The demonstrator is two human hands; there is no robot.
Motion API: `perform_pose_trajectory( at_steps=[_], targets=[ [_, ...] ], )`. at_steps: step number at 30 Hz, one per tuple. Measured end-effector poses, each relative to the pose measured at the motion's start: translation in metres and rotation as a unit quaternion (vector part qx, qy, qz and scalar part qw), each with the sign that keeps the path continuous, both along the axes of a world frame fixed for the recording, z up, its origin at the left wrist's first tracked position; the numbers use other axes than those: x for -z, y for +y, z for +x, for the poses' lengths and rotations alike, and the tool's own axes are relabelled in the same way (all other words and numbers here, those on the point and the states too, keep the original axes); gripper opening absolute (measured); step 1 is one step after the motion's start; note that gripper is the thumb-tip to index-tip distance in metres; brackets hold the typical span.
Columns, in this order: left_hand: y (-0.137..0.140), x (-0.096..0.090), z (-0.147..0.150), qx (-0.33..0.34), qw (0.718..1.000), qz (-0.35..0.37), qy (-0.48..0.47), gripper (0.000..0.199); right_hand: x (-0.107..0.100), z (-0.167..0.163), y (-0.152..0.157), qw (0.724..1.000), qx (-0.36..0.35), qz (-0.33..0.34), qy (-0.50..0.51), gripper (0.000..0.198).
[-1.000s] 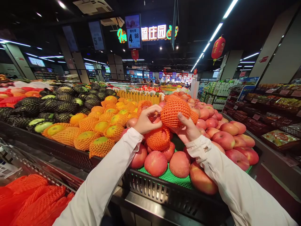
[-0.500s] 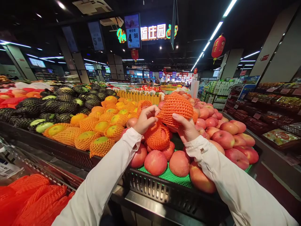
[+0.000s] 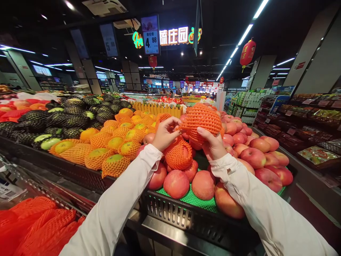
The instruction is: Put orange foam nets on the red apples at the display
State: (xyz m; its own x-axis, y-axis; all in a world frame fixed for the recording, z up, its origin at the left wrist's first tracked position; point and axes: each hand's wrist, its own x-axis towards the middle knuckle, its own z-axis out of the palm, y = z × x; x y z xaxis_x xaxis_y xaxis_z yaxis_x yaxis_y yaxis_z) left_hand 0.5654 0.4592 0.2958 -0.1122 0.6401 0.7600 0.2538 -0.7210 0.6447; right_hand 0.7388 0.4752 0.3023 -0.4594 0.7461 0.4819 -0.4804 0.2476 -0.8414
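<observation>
Above the apple display, my right hand [image 3: 214,144] is closed around a fruit, likely an apple, wrapped in an orange foam net [image 3: 202,121]. The net covers the fruit almost wholly. My left hand [image 3: 166,133] pinches the left end of that same net between thumb and fingers. Just below lies another apple in an orange foam net [image 3: 179,154], resting on the bare apples. Several unwrapped red apples [image 3: 176,184] sit around it on a green mesh liner [image 3: 198,202] in a black crate [image 3: 170,213].
To the left are oranges in yellow-orange nets [image 3: 97,158] and, beyond them, green melon-like fruits in black nets [image 3: 71,119]. A pile of red foam nets [image 3: 39,227] lies at the lower left. Packaged goods fill shelves [image 3: 317,124] on the right.
The netted fruit has shifted slightly right and turned a little in my right hand. My left hand stays pinched at the net's end, which looks drawn closer together.
</observation>
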Motion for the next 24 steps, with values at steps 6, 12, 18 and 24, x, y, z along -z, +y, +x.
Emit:
perform_pose_trajectory(
  at_steps=[6,12,18,24],
  targets=[
    [0.004,0.004,-0.004,-0.092,0.994,-0.017,0.058,0.035,-0.008,0.009,0.007,0.99,0.133,0.044,0.034,0.082],
    [0.005,0.006,-0.007,-0.106,0.989,-0.012,0.107,0.032,-0.039,0.057,0.018,0.917,0.285,0.234,-0.15,0.09],
    [0.006,0.007,-0.009,-0.114,0.987,-0.021,0.116,0.032,-0.042,0.067,0.01,0.738,0.247,0.365,-0.512,0.086],
    [0.005,0.006,-0.008,-0.108,0.985,-0.021,0.134,0.032,-0.029,0.05,0.003,0.611,0.22,0.359,-0.67,0.083]
  ],
)
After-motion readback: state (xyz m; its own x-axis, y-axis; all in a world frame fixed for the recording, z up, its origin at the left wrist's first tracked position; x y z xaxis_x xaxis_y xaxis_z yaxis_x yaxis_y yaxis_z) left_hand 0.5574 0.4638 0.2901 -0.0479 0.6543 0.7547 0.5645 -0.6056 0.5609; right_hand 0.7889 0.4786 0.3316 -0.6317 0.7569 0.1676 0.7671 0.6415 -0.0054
